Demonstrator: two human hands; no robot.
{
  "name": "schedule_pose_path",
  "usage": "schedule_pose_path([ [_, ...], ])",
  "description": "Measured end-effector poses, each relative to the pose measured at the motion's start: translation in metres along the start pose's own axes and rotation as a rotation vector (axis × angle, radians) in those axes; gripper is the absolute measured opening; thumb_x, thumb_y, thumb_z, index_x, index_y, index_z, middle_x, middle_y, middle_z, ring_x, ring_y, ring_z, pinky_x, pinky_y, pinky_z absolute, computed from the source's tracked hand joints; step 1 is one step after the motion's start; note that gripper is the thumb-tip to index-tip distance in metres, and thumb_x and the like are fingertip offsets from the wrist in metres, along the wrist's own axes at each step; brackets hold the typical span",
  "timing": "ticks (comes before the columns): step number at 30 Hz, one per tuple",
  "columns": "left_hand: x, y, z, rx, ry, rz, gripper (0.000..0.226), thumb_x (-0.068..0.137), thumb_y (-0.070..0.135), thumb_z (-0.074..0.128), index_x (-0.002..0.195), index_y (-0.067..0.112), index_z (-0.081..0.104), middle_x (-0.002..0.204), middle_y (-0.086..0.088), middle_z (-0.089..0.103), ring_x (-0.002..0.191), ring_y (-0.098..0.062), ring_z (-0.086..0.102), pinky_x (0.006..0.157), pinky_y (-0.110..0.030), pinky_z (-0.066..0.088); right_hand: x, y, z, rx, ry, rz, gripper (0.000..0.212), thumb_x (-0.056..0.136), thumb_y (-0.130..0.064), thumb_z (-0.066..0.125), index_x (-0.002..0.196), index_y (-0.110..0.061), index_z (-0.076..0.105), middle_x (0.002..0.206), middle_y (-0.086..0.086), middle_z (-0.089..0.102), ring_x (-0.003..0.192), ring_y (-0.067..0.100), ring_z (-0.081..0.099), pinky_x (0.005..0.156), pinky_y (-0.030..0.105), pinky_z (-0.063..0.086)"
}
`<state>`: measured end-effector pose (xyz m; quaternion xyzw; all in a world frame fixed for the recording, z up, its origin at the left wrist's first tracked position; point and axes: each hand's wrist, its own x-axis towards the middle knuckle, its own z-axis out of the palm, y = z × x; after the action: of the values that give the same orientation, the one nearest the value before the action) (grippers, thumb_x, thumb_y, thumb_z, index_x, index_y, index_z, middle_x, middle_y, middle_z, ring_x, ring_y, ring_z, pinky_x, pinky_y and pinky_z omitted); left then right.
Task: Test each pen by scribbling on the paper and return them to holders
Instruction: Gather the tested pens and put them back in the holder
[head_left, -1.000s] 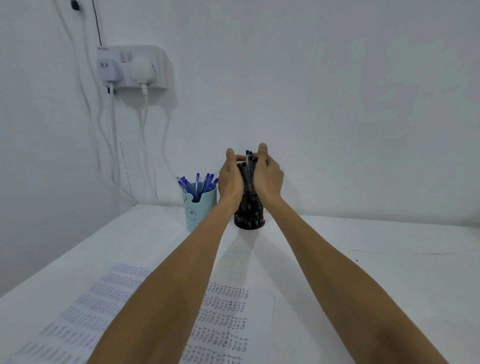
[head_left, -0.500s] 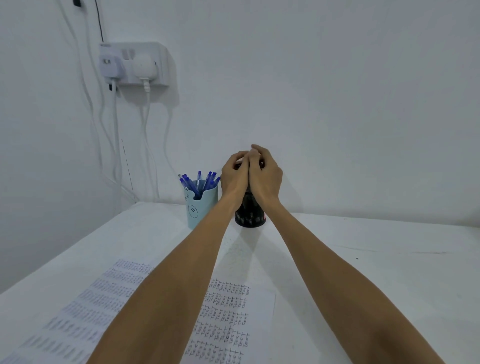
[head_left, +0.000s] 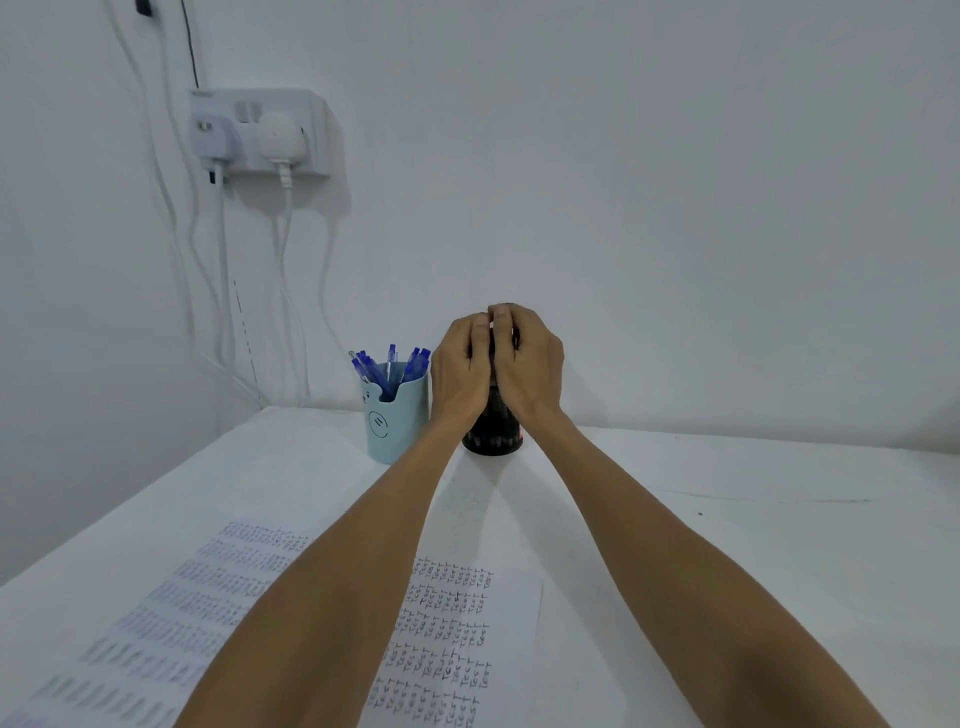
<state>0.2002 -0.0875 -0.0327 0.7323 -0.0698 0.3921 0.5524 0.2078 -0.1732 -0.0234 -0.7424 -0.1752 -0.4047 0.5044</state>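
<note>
Two holders stand at the back of the table (head_left: 727, 519), near the wall: plastic pen holder (head_left: 397, 426) left, pens (head_left: 389, 364) in it, mesh pen holder (head_left: 492, 439) just beside it, right. Left hand (head_left: 460, 371) and right hand (head_left: 530, 364), touching, curl round its top. Paper (head_left: 452, 623) lies in front, under the left forearm. Wall socket (head_left: 260, 130) is high on the left.

My left hand (head_left: 460, 371) and right hand (head_left: 530, 364) are bare, and so are both wrists and forearms, uncovered all the way from the black holder (head_left: 493, 440) back to the near edge of view. The forearms are long and lean, narrow at the wrists beside the holder and broadening away from it. Across the backs of both hands, above the holder, knuckles and faint tendon ridges show.
</note>
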Motion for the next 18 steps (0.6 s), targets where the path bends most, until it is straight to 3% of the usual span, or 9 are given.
schedule_pose_path([
  [3, 0.002, 0.002, 0.001, 0.022, 0.015, -0.015, 0.031, 0.110, 0.026, 0.043, 0.114, 0.013, 0.070, 0.106, 0.000, 0.071, 0.093, -0.007, 0.064, 0.087, -0.030, 0.054, -0.001, 0.001, 0.002, -0.076, -0.029, -0.023, 0.025, 0.108, -0.033, 0.041, 0.119, -0.025, 0.063, 0.099, -0.011, 0.071, 0.083, 0.006, 0.063, 0.079, 0.027, 0.052],
  [5, 0.002, 0.005, -0.001, 0.054, 0.019, 0.016, 0.032, 0.110, 0.026, 0.043, 0.119, 0.012, 0.069, 0.114, 0.000, 0.071, 0.100, -0.010, 0.064, 0.091, -0.028, 0.052, -0.001, 0.001, 0.002, -0.109, -0.021, -0.024, 0.029, 0.109, -0.035, 0.039, 0.124, -0.026, 0.062, 0.104, -0.011, 0.071, 0.087, 0.006, 0.063, 0.081, 0.025, 0.051],
  [8, 0.000, 0.010, -0.005, 0.062, -0.018, 0.000, 0.036, 0.111, 0.029, 0.039, 0.128, 0.013, 0.066, 0.122, 0.002, 0.068, 0.111, -0.012, 0.062, 0.097, -0.026, 0.049, -0.001, 0.002, 0.002, -0.188, -0.018, -0.031, 0.031, 0.108, -0.032, 0.040, 0.101, -0.018, 0.067, 0.101, -0.006, 0.069, 0.088, 0.013, 0.061, 0.080, 0.036, 0.052],
  [11, -0.004, 0.020, -0.010, 0.079, -0.066, -0.038, 0.038, 0.112, 0.028, 0.036, 0.123, 0.009, 0.067, 0.117, -0.003, 0.070, 0.105, -0.015, 0.063, 0.096, -0.033, 0.050, 0.000, -0.006, -0.001, -0.206, -0.047, 0.037, 0.035, 0.109, -0.034, 0.037, 0.087, -0.018, 0.060, 0.093, -0.005, 0.065, 0.084, 0.016, 0.059, 0.076, 0.034, 0.046],
  [13, -0.005, 0.031, -0.016, 0.077, -0.075, -0.055, 0.039, 0.112, 0.027, 0.035, 0.125, 0.007, 0.066, 0.119, -0.007, 0.070, 0.102, -0.011, 0.058, 0.093, -0.026, 0.045, 0.000, -0.019, -0.006, -0.208, -0.066, 0.065, 0.034, 0.109, -0.035, 0.036, 0.099, -0.016, 0.062, 0.105, -0.001, 0.067, 0.093, 0.019, 0.062, 0.083, 0.034, 0.047],
  [15, -0.006, 0.041, -0.024, 0.096, -0.091, -0.025, 0.040, 0.112, 0.025, 0.035, 0.132, 0.006, 0.064, 0.131, -0.008, 0.067, 0.111, -0.013, 0.059, 0.097, -0.023, 0.042, -0.001, -0.032, -0.013, -0.216, -0.074, 0.083, 0.039, 0.108, -0.036, 0.036, 0.132, -0.013, 0.058, 0.137, 0.002, 0.061, 0.119, 0.021, 0.059, 0.097, 0.032, 0.044],
  [16, -0.007, 0.045, -0.031, 0.107, -0.107, 0.006, 0.040, 0.112, 0.025, 0.035, 0.136, 0.007, 0.062, 0.137, -0.007, 0.065, 0.120, -0.016, 0.059, 0.103, -0.025, 0.042, -0.003, -0.040, -0.018, -0.225, -0.074, 0.076, 0.043, 0.108, -0.035, 0.037, 0.141, -0.013, 0.052, 0.146, 0.002, 0.055, 0.126, 0.021, 0.055, 0.099, 0.030, 0.041],
  [18, -0.007, 0.051, -0.043, 0.131, -0.155, 0.061, 0.040, 0.112, 0.023, 0.037, 0.139, 0.007, 0.061, 0.142, -0.008, 0.063, 0.131, -0.019, 0.057, 0.112, -0.031, 0.042, -0.008, -0.051, -0.026, -0.261, -0.066, 0.032, 0.041, 0.105, -0.029, 0.040, 0.141, -0.012, 0.052, 0.147, 0.001, 0.053, 0.125, 0.021, 0.056, 0.091, 0.027, 0.039],
])
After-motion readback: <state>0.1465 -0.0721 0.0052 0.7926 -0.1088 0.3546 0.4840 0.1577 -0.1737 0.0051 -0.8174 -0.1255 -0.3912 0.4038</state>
